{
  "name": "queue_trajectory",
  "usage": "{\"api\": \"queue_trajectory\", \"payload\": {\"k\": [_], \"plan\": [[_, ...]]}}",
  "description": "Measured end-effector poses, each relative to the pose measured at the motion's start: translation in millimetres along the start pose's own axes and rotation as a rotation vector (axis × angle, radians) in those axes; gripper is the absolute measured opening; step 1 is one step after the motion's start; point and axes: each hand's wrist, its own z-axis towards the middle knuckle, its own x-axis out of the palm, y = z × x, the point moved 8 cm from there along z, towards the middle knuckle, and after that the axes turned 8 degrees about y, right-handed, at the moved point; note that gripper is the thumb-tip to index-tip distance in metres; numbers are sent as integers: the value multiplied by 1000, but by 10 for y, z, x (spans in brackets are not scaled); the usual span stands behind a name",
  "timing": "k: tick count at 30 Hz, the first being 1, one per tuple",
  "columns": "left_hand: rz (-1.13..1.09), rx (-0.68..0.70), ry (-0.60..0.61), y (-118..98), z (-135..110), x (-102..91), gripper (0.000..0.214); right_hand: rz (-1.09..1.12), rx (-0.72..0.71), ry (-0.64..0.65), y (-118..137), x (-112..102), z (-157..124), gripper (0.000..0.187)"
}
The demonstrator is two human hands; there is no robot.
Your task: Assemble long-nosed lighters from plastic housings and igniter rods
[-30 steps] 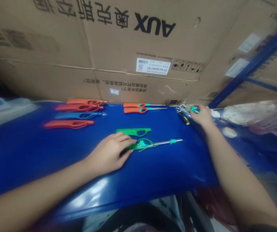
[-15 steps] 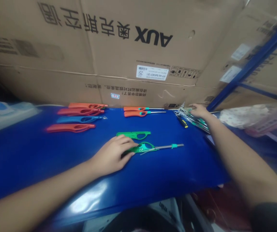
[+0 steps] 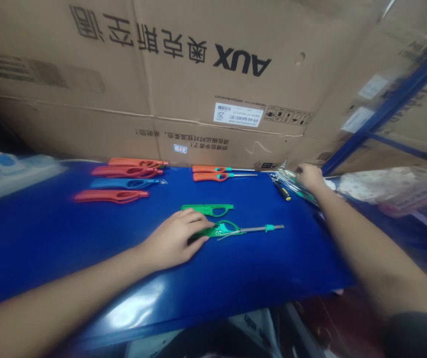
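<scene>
My left hand (image 3: 178, 236) is closed around the handle of a green stick lighter (image 3: 231, 229), which lies on the blue table. Its metal tube points right, with a turquoise collar near the end and a thin wire along the handle. Just behind it lies a green lighter handle half (image 3: 216, 211). At the back right, my right hand (image 3: 309, 177) is closed at a pile of metal lighter tubes (image 3: 297, 185); whatever its fingers grip is too small and blurred to name. Beside the pile lies a tool with a black and yellow handle (image 3: 283, 191).
Red and orange lighter handles (image 3: 112, 196) and a blue one (image 3: 122, 183) lie at the left back. Two orange lighters with tubes (image 3: 209, 176) rest near the large cardboard box (image 3: 161, 99). Plastic bags (image 3: 370, 184) lie right; a blue metal post (image 3: 388, 102) stands there.
My right hand has drawn its fingers together at the tube pile. My left hand stays on the green lighter. The view has shifted slightly.
</scene>
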Motion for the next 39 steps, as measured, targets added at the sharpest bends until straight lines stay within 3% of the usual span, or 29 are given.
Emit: {"api": "queue_trajectory", "payload": {"k": [4,11,18,25,30,34,37,39], "plan": [[-7,0,1,3,6,5,30,27,26,-27,-18,-18,-26,36],[1,-3,1,-6,18,-4,31,23,83,45,-14,79,11,37],[10,15,-23,-32,8,-32,30,-2,52,-7,66,-56,-76,23],[11,22,-22,-27,8,-20,30,63,8,-139,123,-297,-260,21],[4,16,-44,-33,1,-46,31,194,-1,-358,319,-617,-499,30],[-160,-43,-159,-35,-18,-110,39,311,-196,-506,969,-804,-1044,26],[-536,-196,-242,30,-41,-70,40,460,-693,-685,1668,-942,-1855,16],[-852,-291,-233,39,-46,43,46,368,-1006,-687,2089,-912,-2397,19]]}}
